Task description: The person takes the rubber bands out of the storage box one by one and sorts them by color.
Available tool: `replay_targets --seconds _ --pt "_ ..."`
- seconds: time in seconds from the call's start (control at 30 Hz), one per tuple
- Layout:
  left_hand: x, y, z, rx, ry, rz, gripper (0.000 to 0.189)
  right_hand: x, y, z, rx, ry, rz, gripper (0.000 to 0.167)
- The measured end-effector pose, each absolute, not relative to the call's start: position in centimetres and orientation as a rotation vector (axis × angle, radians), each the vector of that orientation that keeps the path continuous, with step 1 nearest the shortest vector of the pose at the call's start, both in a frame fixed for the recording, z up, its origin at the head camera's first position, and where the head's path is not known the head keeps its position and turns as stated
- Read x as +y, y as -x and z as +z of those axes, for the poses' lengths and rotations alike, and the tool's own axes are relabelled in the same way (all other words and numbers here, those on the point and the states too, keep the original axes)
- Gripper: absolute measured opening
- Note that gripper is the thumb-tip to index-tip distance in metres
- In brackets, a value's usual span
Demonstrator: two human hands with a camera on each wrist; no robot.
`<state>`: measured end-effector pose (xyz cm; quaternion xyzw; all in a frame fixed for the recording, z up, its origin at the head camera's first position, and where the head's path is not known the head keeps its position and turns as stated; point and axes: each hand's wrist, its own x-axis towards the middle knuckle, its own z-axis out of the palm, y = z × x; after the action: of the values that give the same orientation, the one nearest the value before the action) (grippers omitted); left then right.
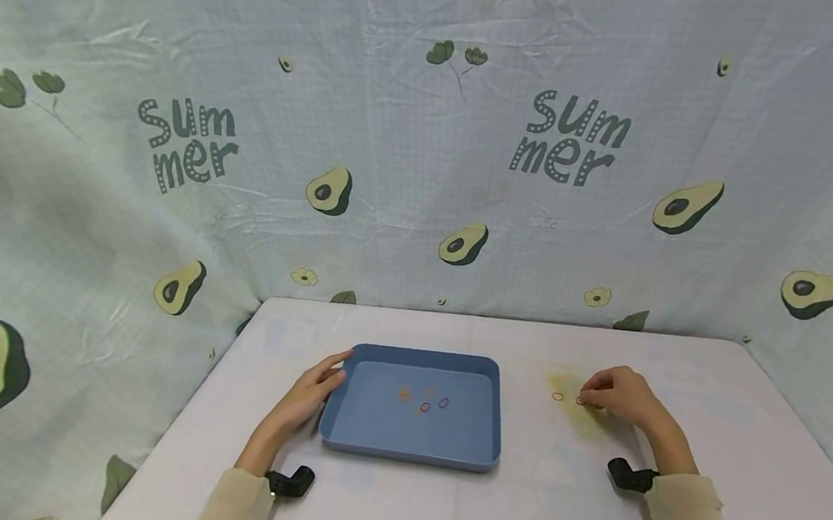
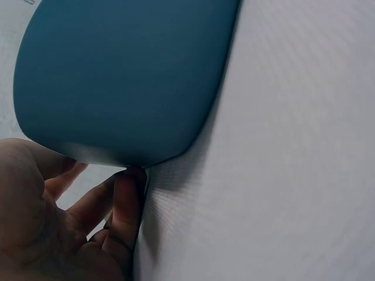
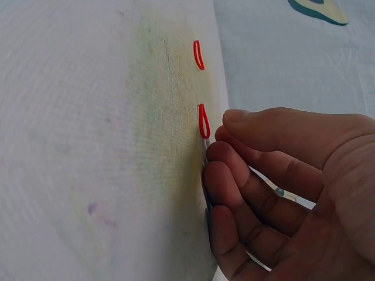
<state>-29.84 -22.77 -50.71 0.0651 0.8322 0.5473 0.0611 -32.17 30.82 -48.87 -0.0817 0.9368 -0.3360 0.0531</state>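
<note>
In the head view, my left hand [image 1: 307, 392] holds the left side of a shallow blue tray [image 1: 409, 449]. The left wrist view shows several curled fingers [image 2: 126, 205] against the outer wall of the tray [image 2: 123, 88], low near the table. Over on the right, my right hand [image 1: 625, 395] reaches down to the tabletop with loosely bent fingers. Just ahead of its thumb and forefinger tips lies a small red rubber band [image 3: 204, 122]. A second red rubber band [image 3: 198, 55] lies a little farther off on the table.
Inside the tray are several small bands, among them a red band [image 1: 444, 402] and an orange band [image 1: 405, 394]. A pale cloth with yellowish stains covers the table [image 1: 430, 512]. Behind it hangs an avocado-print curtain [image 1: 399, 124].
</note>
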Motion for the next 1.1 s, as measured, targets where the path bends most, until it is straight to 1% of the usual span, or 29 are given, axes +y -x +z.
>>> replay_targets --seconds 0.5,0.8,1.1 --pt "-22.6 29.7 -50.5 2.538 -0.203 1.626 0.049 31.0 32.1 -49.2 2.851 0.195 -1.056 0.016" --pt "-22.7 29.7 -50.8 2.548 -0.184 1.621 0.050 30.7 32.0 -48.6 2.850 0.193 -1.070 0.015" --pt "-22.7 29.8 -50.7 2.540 -0.158 1.623 0.049 30.3 31.9 -47.5 2.885 0.178 -1.026 0.019"
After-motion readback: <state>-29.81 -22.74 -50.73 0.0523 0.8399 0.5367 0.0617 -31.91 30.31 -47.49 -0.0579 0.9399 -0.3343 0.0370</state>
